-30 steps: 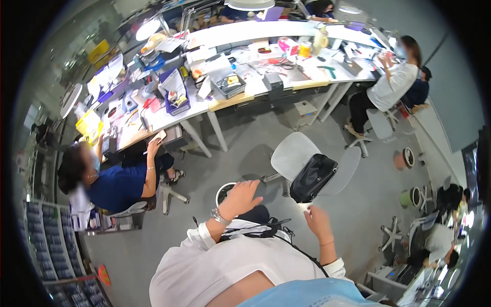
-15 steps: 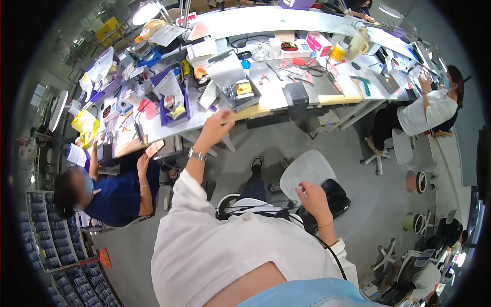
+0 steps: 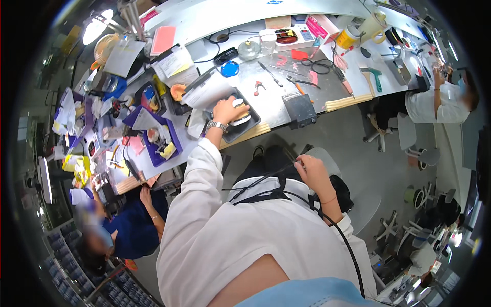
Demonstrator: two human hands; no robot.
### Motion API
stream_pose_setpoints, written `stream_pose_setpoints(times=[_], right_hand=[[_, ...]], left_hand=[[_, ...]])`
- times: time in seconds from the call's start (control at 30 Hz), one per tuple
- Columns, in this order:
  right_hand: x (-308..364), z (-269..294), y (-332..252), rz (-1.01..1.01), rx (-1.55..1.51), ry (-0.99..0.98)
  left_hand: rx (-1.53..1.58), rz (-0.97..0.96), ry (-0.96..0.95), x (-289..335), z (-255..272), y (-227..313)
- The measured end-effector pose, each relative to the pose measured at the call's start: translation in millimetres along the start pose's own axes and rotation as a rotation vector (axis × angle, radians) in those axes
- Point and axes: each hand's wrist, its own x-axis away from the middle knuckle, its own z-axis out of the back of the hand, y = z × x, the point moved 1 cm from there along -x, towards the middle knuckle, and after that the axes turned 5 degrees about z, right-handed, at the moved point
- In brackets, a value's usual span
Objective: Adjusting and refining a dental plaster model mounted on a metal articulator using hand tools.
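My left hand reaches into a grey tray at the bench's front edge. Its fingers are closed around a pale and yellowish dental model, partly hidden by the hand. A paper sheet stands up against the tray's far side. Low in front of my waist, my right hand is off the bench with its fingers curled in. A thin black cord runs up to its fingertips, which seem to pinch it.
Left of the tray is a purple bin with papers and models. A dark block, a glass burner and hand tools lie rightward. A co-worker in blue sits left; a chair stands behind my right hand.
My left hand has moved forward into the tray and closed on the dental model. The bench fills more of the view. My right hand's fingertips now meet the cord.
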Motion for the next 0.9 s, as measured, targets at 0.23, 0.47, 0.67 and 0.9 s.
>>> stream_pose_setpoints(times=[0.23,0.47,0.67,0.9], right_hand=[[-68.1,25.2,2.6,0.048,-0.06,-0.026],[-163.9,43.5,-2.4,0.066,-0.502,-0.163],[-224.3,77.7,-32.1,0.311,-0.649,-0.445],[-226.9,149.2,8.6,0.502,-0.65,-0.578]], left_hand=[[0.165,-0.088,0.118,10.3,10.2,-3.6],[1.065,0.004,0.204,48.0,40.2,27.3],[1.331,-0.053,0.45,95.9,47.7,112.1],[1.124,-0.234,0.169,103.8,84.8,194.0]])
